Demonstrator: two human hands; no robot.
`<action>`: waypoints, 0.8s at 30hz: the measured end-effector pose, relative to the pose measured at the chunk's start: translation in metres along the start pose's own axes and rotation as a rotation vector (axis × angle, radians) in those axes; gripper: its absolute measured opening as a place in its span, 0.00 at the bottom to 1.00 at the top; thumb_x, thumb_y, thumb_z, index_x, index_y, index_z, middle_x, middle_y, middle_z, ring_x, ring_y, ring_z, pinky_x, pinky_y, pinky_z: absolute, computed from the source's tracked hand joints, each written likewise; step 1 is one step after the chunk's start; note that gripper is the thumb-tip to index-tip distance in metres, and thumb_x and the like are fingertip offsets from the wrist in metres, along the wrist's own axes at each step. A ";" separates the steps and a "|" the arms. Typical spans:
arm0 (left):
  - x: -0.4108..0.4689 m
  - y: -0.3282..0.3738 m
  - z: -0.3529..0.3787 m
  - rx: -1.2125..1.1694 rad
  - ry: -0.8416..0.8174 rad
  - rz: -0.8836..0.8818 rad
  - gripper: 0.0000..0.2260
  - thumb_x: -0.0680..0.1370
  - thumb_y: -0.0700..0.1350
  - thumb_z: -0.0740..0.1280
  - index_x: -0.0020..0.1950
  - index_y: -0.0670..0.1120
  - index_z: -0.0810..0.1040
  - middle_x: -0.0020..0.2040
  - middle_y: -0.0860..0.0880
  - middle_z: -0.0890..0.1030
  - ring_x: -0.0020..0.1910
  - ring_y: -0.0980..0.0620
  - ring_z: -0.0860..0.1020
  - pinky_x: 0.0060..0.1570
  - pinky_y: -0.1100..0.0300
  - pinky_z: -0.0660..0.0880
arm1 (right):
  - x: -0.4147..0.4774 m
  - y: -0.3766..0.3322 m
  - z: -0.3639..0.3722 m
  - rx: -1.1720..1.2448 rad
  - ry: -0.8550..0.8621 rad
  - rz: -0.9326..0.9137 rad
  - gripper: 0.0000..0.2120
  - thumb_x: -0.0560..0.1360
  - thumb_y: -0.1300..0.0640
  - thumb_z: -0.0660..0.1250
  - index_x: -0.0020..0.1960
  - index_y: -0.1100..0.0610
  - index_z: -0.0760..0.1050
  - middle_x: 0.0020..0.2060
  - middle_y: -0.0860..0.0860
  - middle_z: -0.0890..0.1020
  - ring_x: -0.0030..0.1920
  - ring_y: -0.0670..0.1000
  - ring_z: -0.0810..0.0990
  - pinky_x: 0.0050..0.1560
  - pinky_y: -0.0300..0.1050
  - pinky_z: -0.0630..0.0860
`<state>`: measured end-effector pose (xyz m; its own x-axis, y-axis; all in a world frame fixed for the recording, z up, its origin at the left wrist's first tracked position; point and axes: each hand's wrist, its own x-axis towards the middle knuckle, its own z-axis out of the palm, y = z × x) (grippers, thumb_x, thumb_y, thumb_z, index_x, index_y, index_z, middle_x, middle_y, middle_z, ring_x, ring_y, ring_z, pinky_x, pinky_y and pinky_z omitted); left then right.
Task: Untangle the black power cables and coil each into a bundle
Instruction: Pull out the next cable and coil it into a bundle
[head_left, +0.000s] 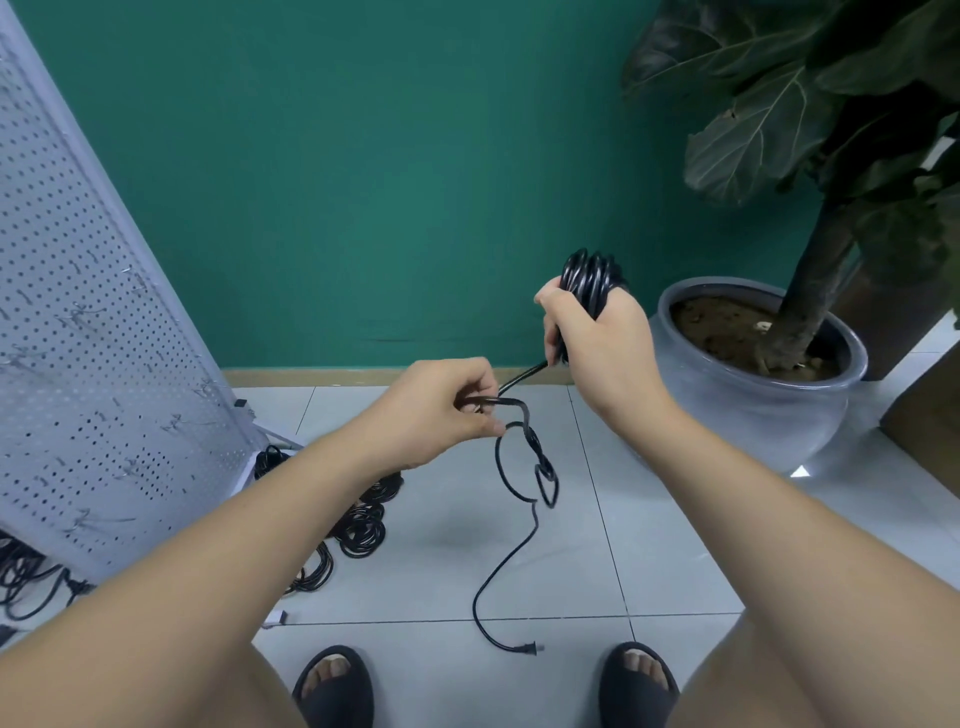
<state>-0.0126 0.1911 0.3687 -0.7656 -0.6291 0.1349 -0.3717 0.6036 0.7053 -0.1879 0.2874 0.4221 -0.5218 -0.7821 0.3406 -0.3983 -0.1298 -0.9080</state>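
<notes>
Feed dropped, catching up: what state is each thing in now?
Black power cable coil: partly wound, gripped by right hand.
Loose black cable tail: looped and kinked, pinched by left hand, plug on white tiled floor.
Black cable bundles on floor: coiled, untouched.

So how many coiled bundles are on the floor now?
4 visible: one bundle by the pegboard foot, and three beside the left forearm, at and. The arm may hide others.

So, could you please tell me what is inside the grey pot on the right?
The grey pot holds brown soil with the plant's trunk rising from it. Anything below the soil surface is covered.
</notes>
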 end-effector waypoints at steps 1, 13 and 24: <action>-0.002 0.002 0.000 0.038 0.012 0.072 0.13 0.76 0.43 0.79 0.41 0.53 0.77 0.36 0.58 0.74 0.36 0.57 0.71 0.40 0.58 0.70 | 0.001 0.002 0.001 -0.025 0.010 0.001 0.20 0.82 0.54 0.66 0.40 0.70 0.71 0.33 0.66 0.78 0.31 0.53 0.74 0.36 0.51 0.73; -0.012 -0.014 0.013 0.279 0.071 0.031 0.12 0.78 0.53 0.75 0.38 0.53 0.77 0.46 0.56 0.82 0.44 0.57 0.80 0.45 0.56 0.76 | 0.003 0.005 0.000 -0.074 0.050 -0.029 0.22 0.81 0.53 0.65 0.40 0.71 0.68 0.33 0.68 0.76 0.32 0.61 0.74 0.37 0.57 0.73; 0.002 -0.035 0.007 -0.274 0.120 -0.238 0.09 0.82 0.30 0.67 0.55 0.43 0.81 0.50 0.44 0.88 0.48 0.51 0.88 0.58 0.48 0.84 | -0.004 -0.001 0.007 -0.061 0.042 -0.110 0.21 0.83 0.52 0.65 0.42 0.70 0.69 0.33 0.67 0.74 0.33 0.64 0.73 0.37 0.60 0.76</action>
<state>-0.0049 0.1719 0.3398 -0.6019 -0.7984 0.0142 -0.3652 0.2910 0.8843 -0.1807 0.2862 0.4197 -0.5026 -0.7390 0.4486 -0.4996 -0.1752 -0.8483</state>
